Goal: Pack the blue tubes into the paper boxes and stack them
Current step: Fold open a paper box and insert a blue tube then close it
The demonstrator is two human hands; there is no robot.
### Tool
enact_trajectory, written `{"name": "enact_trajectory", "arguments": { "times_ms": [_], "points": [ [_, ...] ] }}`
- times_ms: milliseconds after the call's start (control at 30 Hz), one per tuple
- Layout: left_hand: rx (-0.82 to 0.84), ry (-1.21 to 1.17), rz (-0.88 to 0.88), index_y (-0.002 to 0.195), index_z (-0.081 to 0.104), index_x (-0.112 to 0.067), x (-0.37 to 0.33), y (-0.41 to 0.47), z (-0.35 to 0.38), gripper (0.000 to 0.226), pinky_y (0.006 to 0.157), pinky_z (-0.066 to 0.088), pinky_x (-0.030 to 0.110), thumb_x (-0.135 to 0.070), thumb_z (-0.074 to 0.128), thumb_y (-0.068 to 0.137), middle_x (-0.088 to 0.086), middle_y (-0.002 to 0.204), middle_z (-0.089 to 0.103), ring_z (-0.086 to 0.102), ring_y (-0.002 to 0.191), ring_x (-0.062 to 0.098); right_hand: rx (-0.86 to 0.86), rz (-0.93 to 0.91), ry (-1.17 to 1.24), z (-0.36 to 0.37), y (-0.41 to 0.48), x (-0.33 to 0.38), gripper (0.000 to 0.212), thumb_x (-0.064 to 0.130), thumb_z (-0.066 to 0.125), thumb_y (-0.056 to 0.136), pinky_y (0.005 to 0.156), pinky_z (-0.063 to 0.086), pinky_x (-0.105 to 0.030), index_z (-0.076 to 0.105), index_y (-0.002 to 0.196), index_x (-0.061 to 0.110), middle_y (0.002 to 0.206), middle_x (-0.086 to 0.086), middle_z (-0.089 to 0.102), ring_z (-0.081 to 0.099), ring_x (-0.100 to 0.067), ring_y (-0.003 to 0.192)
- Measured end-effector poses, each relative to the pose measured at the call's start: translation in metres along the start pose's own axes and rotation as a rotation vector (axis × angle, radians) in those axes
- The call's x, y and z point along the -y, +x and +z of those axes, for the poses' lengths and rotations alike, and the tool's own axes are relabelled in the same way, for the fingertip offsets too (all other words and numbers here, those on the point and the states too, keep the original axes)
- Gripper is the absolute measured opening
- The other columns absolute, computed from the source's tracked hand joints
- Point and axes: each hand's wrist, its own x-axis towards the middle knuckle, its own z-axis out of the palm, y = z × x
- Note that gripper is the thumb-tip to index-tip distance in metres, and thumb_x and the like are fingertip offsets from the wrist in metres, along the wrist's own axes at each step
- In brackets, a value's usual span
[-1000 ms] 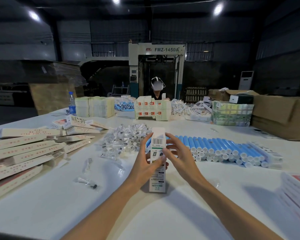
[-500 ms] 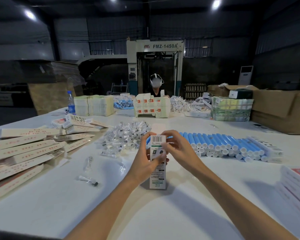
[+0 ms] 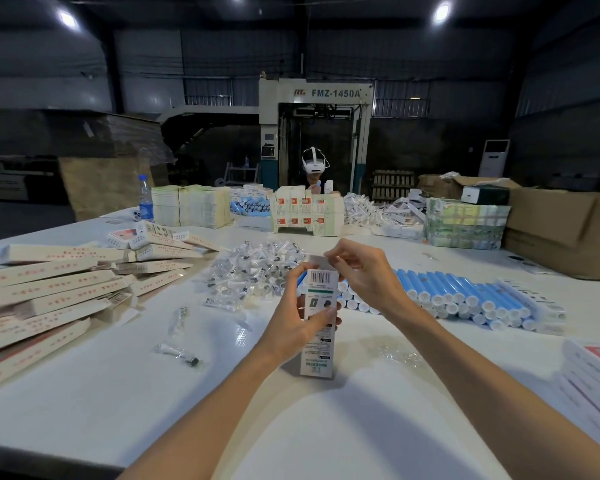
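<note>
Left hand (image 3: pixel 291 323) grips one upright paper box (image 3: pixel 317 358) mid-body; right hand (image 3: pixel 364 275) pinches its top end.

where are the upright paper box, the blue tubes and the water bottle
paper box (image 3: pixel 317 356): head view, lower printed front face
blue tubes (image 3: pixel 465 289): head view, blue bodies mid-row
water bottle (image 3: pixel 146 204): head view, its blue label

Blue tubes (image 3: pixel 465 292) with white caps; white paper box (image 3: pixel 317 327), black barcode.
</note>
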Motion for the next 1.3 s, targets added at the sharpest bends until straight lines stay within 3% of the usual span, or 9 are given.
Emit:
{"name": "enact_trajectory", "arguments": {
  "times_ms": [100, 200, 500, 600, 767, 867, 1067, 1300],
  "points": [
    [0.005, 0.004, 0.008, 0.149, 0.032, -0.049, 0.000, -0.001, 0.000, 0.079, 0.093, 0.062, 0.055, -0.026, 0.083, 0.093, 0.013, 0.118, 0.076, 0.079, 0.095, 0.039, 0.027, 0.003, 0.072, -0.002, -0.004, -0.004, 0.006, 0.012, 0.064, 0.102, 0.080, 0.062, -0.028, 0.070, 0.104, 0.014, 0.102, 0.010, 0.076, 0.073, -0.008, 0.098],
    [0.009, 0.015, 0.009, 0.147, 0.033, -0.051, -0.001, 0.000, 0.000, 0.078, 0.090, 0.064, 0.052, -0.027, 0.083, 0.093, 0.013, 0.118, 0.077, 0.080, 0.094, 0.038, 0.006, 0.096, 0.286, -0.002, -0.008, 0.000, 0.018, 0.027, 0.061, 0.106, 0.082, 0.063, -0.036, 0.072, 0.103, 0.013, 0.100, 0.001, 0.078, 0.075, -0.018, 0.099],
    [-0.002, 0.012, 0.016, 0.131, 0.034, -0.070, -0.001, 0.000, 0.001, 0.074, 0.088, 0.064, 0.041, -0.026, 0.081, 0.094, 0.017, 0.122, 0.072, 0.080, 0.092, 0.035, 0.004, 0.198, 0.402, -0.001, -0.006, 0.011, 0.005, 0.011, 0.075, 0.094, 0.079, 0.060, -0.026, 0.078, 0.098, 0.009, 0.096, 0.000, 0.081, 0.076, -0.015, 0.096],
    [-0.011, 0.025, 0.022, 0.132, 0.030, -0.067, -0.001, -0.002, 0.001, 0.074, 0.083, 0.064, 0.036, -0.028, 0.080, 0.094, 0.013, 0.118, 0.075, 0.080, 0.090, 0.034, 0.015, 0.203, 0.366, -0.003, -0.005, 0.015, 0.006, 0.009, 0.075, 0.093, 0.076, 0.060, -0.025, 0.079, 0.097, 0.007, 0.094, 0.001, 0.081, 0.077, -0.014, 0.093],
    [-0.020, 0.028, 0.028, 0.147, 0.020, -0.056, -0.002, -0.002, 0.001, 0.089, 0.085, 0.064, 0.040, -0.031, 0.083, 0.091, 0.016, 0.119, 0.075, 0.080, 0.090, 0.034, 0.075, 0.217, 0.315, -0.010, 0.000, 0.020, 0.009, 0.009, 0.074, 0.092, 0.074, 0.059, -0.023, 0.081, 0.098, 0.007, 0.094, 0.002, 0.081, 0.076, -0.012, 0.092],
    [-0.002, 0.043, 0.044, 0.153, 0.024, -0.051, -0.002, -0.002, 0.000, 0.087, 0.084, 0.065, 0.041, -0.031, 0.083, 0.093, 0.014, 0.117, 0.076, 0.080, 0.091, 0.034, 0.112, 0.199, 0.273, -0.011, -0.001, 0.022, 0.012, 0.010, 0.070, 0.094, 0.071, 0.056, -0.022, 0.082, 0.097, 0.011, 0.093, 0.002, 0.081, 0.076, -0.012, 0.092],
    [-0.014, 0.032, 0.058, 0.150, 0.031, -0.046, 0.002, 0.000, 0.000, 0.080, 0.084, 0.065, 0.051, -0.027, 0.084, 0.093, 0.020, 0.117, 0.072, 0.079, 0.088, 0.039, 0.034, 0.249, 0.475, -0.003, -0.028, 0.008, 0.020, 0.017, 0.071, 0.099, 0.091, 0.062, -0.038, 0.079, 0.118, 0.015, 0.112, 0.001, 0.080, 0.074, -0.018, 0.109],
    [-0.008, 0.027, 0.046, 0.150, 0.031, -0.045, 0.006, 0.003, -0.002, 0.082, 0.084, 0.065, 0.056, -0.040, 0.087, 0.089, 0.016, 0.115, 0.075, 0.079, 0.088, 0.041, -0.040, 0.152, 0.356, 0.013, -0.033, 0.009, 0.026, 0.004, 0.070, 0.098, 0.091, 0.063, -0.044, 0.077, 0.122, 0.011, 0.116, 0.002, 0.078, 0.074, -0.016, 0.109]
  ]
}}
